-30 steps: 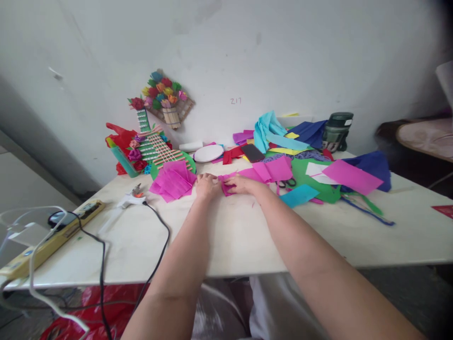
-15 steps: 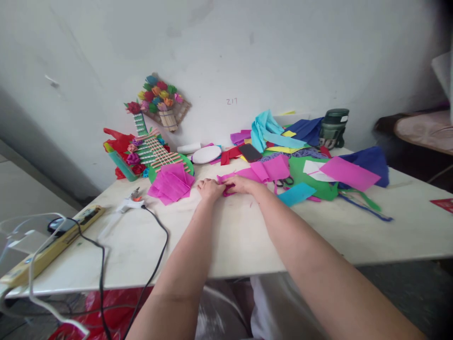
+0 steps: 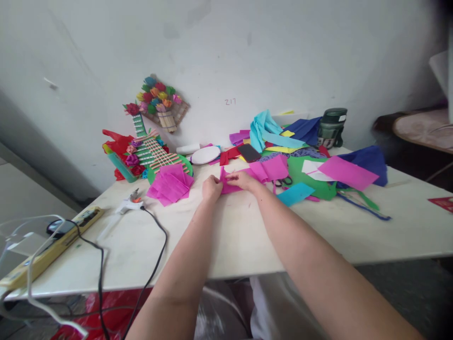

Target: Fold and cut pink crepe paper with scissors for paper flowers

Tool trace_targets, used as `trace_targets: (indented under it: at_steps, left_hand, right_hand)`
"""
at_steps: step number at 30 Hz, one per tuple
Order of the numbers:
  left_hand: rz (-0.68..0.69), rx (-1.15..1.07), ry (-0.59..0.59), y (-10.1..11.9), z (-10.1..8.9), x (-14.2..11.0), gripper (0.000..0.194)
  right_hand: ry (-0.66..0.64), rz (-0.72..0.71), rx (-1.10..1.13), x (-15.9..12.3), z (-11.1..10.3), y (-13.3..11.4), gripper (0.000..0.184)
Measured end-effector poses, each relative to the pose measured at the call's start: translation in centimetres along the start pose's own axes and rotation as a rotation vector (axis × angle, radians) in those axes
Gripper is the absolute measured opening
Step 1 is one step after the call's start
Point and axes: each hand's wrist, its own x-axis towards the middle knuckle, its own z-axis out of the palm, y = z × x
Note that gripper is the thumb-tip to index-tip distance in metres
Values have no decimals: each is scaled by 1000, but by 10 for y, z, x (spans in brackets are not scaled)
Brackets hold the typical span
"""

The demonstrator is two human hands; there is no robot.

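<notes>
A long strip of magenta crepe paper (image 3: 230, 189) lies on the table in front of me, its left end raised between my two hands. My left hand (image 3: 212, 189) is closed, gripping the strip's left edge between thumb and fingers. From the other side my right hand (image 3: 244, 181) pinches the same end, fingers pointing left and partly over the paper. Rightward the strip runs on to a wider folded part (image 3: 271, 168). Black-handled scissors (image 3: 285, 181) lie partly under it. Left of my hands is a stack of cut magenta crepe pieces (image 3: 170, 185).
A white glue gun (image 3: 130, 203) with a black cord lies left, near a yellow power strip (image 3: 53, 246). Behind stand a flower-trimmed guitar craft (image 3: 150, 151) and a teal bottle (image 3: 121, 166). Rightward are a phone (image 3: 249, 152), green sheet (image 3: 311, 182), blue piece (image 3: 296, 194) and dark jar (image 3: 331, 127).
My left hand has gone from lying flat over the strip's end to gripping its edge, slightly rightward. The strip's end now stands up between my hands. The view has shifted slightly.
</notes>
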Motion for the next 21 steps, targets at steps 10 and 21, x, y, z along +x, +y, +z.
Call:
trace_targets:
  at_steps: [10,21]
  left_hand:
    - [-108,-261,-43,-12,8,10,24]
    - [-90,-300,-23,-17,11,12,19]
  right_hand:
    - [331,49,114,6,1,-7,23]
    - [475,173,-383,-1,-20,-28,25]
